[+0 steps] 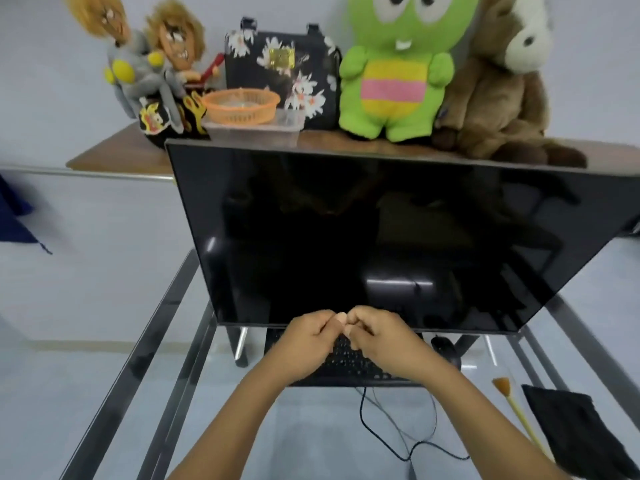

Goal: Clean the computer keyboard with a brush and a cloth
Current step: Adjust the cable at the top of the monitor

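Note:
A black keyboard [349, 363] lies on the glass desk under the lower edge of a dark monitor [363, 237]. Both hands hover over its middle. My left hand [306, 344] and my right hand [384, 341] have curled fingers, and their fingertips meet above the keys. Neither hand holds anything that I can see. A brush [512, 401] with a yellow handle and an orange tuft lies on the glass at the right. A black cloth [578, 434] lies just right of the brush.
A black mouse [446, 351] sits right of the keyboard, with black cables [398, 434] trailing toward me. Behind the monitor a wooden shelf [114, 150] carries plush toys, a flowered bag [280, 74] and an orange basket [240, 105].

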The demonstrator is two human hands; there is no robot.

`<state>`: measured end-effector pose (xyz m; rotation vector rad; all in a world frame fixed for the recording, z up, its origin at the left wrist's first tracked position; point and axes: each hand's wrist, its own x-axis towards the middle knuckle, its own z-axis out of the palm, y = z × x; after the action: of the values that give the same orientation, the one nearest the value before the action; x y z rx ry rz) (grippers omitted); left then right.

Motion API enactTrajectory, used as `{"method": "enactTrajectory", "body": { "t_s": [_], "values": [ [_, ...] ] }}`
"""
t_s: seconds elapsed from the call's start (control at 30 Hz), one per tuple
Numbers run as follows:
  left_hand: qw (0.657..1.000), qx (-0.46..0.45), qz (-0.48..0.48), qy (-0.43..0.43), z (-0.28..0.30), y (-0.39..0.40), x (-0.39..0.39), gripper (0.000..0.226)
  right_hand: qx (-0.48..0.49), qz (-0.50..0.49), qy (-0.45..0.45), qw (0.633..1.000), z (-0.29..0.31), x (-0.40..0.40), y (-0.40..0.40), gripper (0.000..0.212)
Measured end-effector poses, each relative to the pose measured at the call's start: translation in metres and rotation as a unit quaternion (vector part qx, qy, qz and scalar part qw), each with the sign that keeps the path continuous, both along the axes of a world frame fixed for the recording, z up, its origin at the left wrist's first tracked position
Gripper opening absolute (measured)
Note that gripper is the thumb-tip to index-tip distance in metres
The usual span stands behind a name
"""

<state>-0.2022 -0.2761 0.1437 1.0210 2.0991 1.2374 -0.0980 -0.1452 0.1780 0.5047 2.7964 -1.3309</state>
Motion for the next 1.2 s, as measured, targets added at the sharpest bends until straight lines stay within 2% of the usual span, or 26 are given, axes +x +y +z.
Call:
{"method": "enactTrajectory", "body": {
  "t_s": [0.07, 0.13, 0.23, 0.33, 0.47, 0.57, 0.63, 0.77, 0.83, 0.9, 0.93, 0.97, 1.03, 1.1, 1.2],
  "values": [
    [0.999, -0.013, -0.034, 0.018, 0.028, 0.011, 0.005, 0.038, -0.001, -0.010, 0.031, 0.999, 0.023, 0.013, 0.019, 0.010],
    [0.997, -0.024, -0.073, -0.006, 0.054, 0.014, 0.009, 0.041, -0.009, -0.014, 0.059, 0.998, 0.043, 0.024, 0.032, 0.006],
    [0.976, 0.040, -0.131, -0.169, 0.094, 0.020, 0.019, 0.041, -0.069, -0.016, 0.110, 0.991, 0.074, 0.042, 0.048, 0.008],
    [0.923, 0.178, -0.139, -0.311, 0.124, 0.029, 0.030, 0.035, -0.138, -0.025, 0.178, 0.974, 0.092, 0.050, 0.058, 0.014],
    [0.807, 0.347, -0.106, -0.466, 0.151, 0.050, 0.037, 0.030, -0.172, -0.068, 0.234, 0.955, 0.100, 0.045, 0.066, 0.017],
    [0.741, 0.426, -0.087, -0.512, 0.164, 0.065, 0.037, 0.035, -0.199, -0.077, 0.219, 0.952, 0.097, 0.036, 0.068, 0.018],
    [0.729, 0.471, -0.056, -0.493, 0.169, 0.072, 0.033, 0.038, -0.195, -0.078, 0.191, 0.959, 0.092, 0.029, 0.067, 0.019],
    [0.763, 0.529, 0.043, -0.368, 0.179, 0.083, 0.025, 0.035, -0.063, -0.043, 0.136, 0.988, 0.087, 0.026, 0.064, 0.019],
    [0.810, 0.518, 0.093, -0.258, 0.181, 0.084, 0.021, 0.035, -0.021, -0.033, 0.116, 0.993, 0.086, 0.027, 0.063, 0.017],
    [0.875, 0.455, 0.144, -0.074, 0.179, 0.081, 0.016, 0.036, -0.009, -0.023, 0.123, 0.992, 0.088, 0.028, 0.061, 0.016],
    [0.898, 0.412, 0.154, 0.027, 0.175, 0.080, 0.014, 0.037, 0.001, -0.018, 0.139, 0.990, 0.090, 0.028, 0.060, 0.016],
    [0.914, 0.360, 0.144, 0.116, 0.171, 0.079, 0.011, 0.040, 0.014, -0.013, 0.159, 0.987, 0.093, 0.028, 0.059, 0.015],
    [0.942, 0.232, 0.081, 0.230, 0.156, 0.078, 0.005, 0.046, 0.058, -0.005, 0.200, 0.978, 0.100, 0.026, 0.058, 0.012],
    [0.954, 0.139, 0.016, 0.267, 0.143, 0.074, 0.003, 0.047, 0.089, 0.002, 0.225, 0.970, 0.111, 0.024, 0.058, 0.011],
    [0.973, 0.113, -0.041, 0.197, 0.136, 0.067, 0.015, 0.028, 0.089, 0.019, 0.241, 0.966, 0.129, 0.023, 0.060, 0.010]
  ]
}}
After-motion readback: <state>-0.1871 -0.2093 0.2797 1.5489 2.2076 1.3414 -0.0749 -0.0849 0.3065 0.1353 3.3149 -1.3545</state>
